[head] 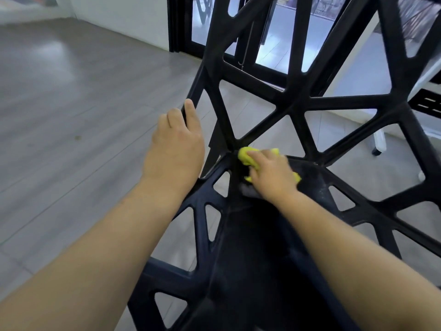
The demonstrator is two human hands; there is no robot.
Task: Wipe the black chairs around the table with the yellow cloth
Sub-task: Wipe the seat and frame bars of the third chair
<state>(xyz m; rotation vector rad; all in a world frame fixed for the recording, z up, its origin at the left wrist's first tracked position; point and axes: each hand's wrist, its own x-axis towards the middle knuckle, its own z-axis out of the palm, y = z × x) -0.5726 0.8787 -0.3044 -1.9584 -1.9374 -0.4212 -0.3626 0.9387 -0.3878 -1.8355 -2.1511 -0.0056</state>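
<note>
A black plastic chair with triangular cut-outs is facing the person, its seat running from the bottom edge toward the middle and its backrest rising away, cut off by the top of the frame. The left hand is holding the backrest's left edge, its grip curling round the bar; the thumb is hiding behind it. The right hand is pressing a crumpled yellow cloth into the corner where seat and backrest are meeting, its grip bunching the cloth. The cloth is lying slantwise, upper left to lower right, mostly covered by the hand, and the fingers are blurring. The chair's legs are largely hiding under the seat above the grey plank floor.
</note>
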